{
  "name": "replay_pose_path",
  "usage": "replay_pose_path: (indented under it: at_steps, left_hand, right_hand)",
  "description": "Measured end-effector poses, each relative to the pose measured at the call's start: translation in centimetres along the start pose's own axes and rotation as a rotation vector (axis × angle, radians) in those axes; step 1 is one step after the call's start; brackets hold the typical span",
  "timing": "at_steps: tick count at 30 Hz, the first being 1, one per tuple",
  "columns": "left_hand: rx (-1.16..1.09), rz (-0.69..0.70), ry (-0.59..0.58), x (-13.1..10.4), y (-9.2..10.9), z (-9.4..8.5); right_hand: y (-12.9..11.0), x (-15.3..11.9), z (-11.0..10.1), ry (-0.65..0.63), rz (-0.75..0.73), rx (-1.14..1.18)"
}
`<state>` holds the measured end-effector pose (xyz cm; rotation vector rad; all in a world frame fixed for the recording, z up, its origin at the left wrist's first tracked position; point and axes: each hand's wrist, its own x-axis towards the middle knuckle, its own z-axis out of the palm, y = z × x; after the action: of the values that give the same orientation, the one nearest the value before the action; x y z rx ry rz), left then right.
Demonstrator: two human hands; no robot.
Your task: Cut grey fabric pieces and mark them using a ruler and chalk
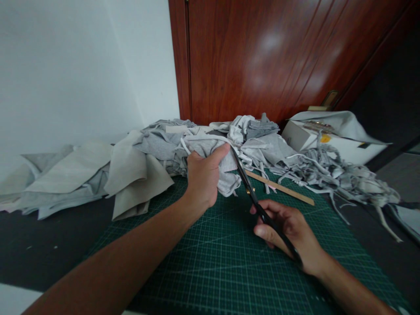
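My left hand (205, 173) pinches a light grey piece of fabric (205, 144) with a pale edge band, held up above the far part of the green cutting mat (210, 258). In my right hand (284, 227) is a pair of black scissors (251, 192), pointing away and to the left. The blade tips reach the fabric just right of my left thumb. Whether the blades are parted is hard to see. Part of the fabric hangs below my left hand.
Beige and grey cloth pieces (138, 170) lie at the left. Behind are folded grey cloths (262, 129). A wooden ruler (280, 188) rests on the mat. At the right are tangled fabric strips (348, 175) and a white box (341, 146). A wooden door (256, 57) stands behind.
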<state>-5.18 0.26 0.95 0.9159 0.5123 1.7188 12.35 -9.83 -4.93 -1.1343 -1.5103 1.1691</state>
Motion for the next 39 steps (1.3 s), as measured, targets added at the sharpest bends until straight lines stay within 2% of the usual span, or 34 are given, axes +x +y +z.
replay_pose_path:
  at_steps: [13, 21, 26, 32, 39]
  left_hand:
    - [0.024, 0.000, 0.009, 0.6, 0.5, -0.1]
    - [0.026, -0.164, -0.101, 1.3, 1.9, -0.5]
    - [0.016, -0.195, -0.105, 1.3, 2.1, -0.4]
    - [0.028, -0.197, -0.051, 1.1, 1.8, -0.3]
    - [0.066, -0.146, -0.081, 1.1, 1.7, -0.5]
  right_hand:
    - [-0.2, 0.0, 0.0, -0.012, 0.057, -0.002]
    - [0.0, 0.0, -0.1, -0.015, 0.009, -0.035]
    - [0.3, 0.1, -0.1, -0.025, -0.005, -0.032]
    - [0.3, 0.1, -0.1, -0.024, 0.007, 0.009]
    - [0.2, -0.1, -0.1, -0.025, -0.024, -0.038]
